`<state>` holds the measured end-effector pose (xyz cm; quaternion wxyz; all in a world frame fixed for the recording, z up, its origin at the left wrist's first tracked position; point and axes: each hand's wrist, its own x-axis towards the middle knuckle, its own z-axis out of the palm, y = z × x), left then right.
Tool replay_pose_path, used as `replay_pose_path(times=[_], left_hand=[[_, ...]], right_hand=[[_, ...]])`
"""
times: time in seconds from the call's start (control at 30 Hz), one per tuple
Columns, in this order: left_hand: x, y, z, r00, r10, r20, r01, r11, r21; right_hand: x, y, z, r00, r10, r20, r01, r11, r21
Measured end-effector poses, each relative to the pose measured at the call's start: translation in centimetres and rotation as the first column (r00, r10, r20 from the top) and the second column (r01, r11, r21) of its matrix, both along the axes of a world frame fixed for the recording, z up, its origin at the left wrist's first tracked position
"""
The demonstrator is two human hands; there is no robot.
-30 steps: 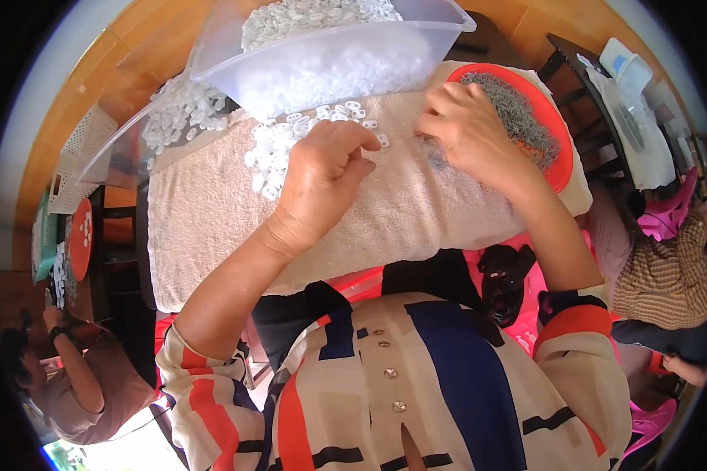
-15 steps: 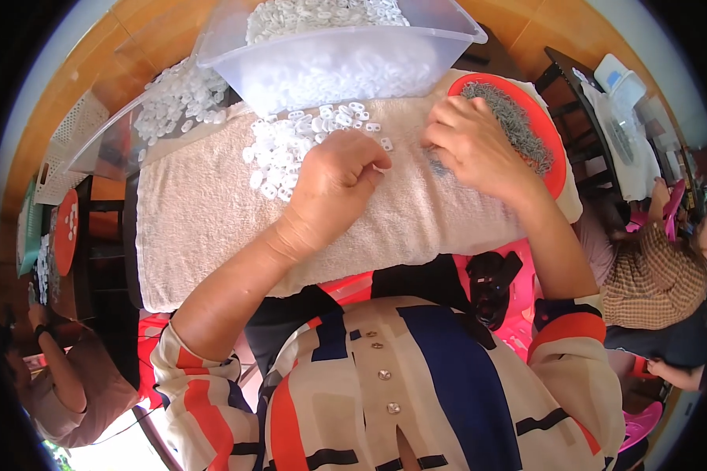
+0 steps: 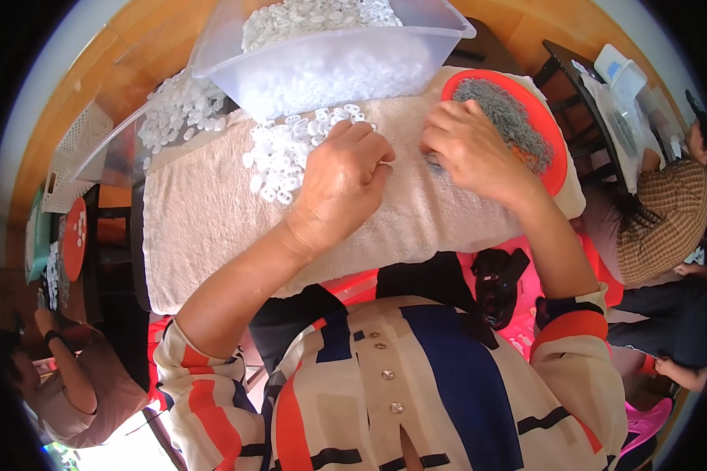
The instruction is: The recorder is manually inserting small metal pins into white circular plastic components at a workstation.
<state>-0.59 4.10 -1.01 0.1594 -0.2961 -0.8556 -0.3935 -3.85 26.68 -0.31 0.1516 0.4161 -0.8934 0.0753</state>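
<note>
My left hand [image 3: 346,177] is closed over the beige towel [image 3: 204,251], its thumb and forefinger pressed together; whatever is pinched there is too small to make out. Beside and beyond it lies a loose pile of small white oval plastic pieces with holes [image 3: 279,157]. To the right, my right hand [image 3: 467,149] rests with curled fingertips down on the towel, over a few grey bits [image 3: 434,165] that it partly covers. Right next to it sits a red round tray [image 3: 556,149] heaped with small grey metal-looking pieces [image 3: 503,118].
A translucent plastic bin [image 3: 330,74] full of white pieces stands at the far edge. Left of it is a clear container [image 3: 118,153] with more white pieces. Co-workers sit at both sides, one in a brown top [image 3: 94,377], one in a checked shirt [image 3: 668,224].
My left hand has shifted slightly, its fingers bunching up nearer the white pile. The right hand stays over the grey bits, fingers slightly moved. The co-worker at right has changed posture.
</note>
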Motion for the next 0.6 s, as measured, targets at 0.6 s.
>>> replay_pose_path(times=[0.6], left_hand=[[-1.5,2.4,-0.6,1.000,0.011,-0.014,-0.012,1.000,-0.010]], right_hand=[[0.2,-0.2,0.0,0.996,-0.015,0.085,0.030,0.983,-0.182]])
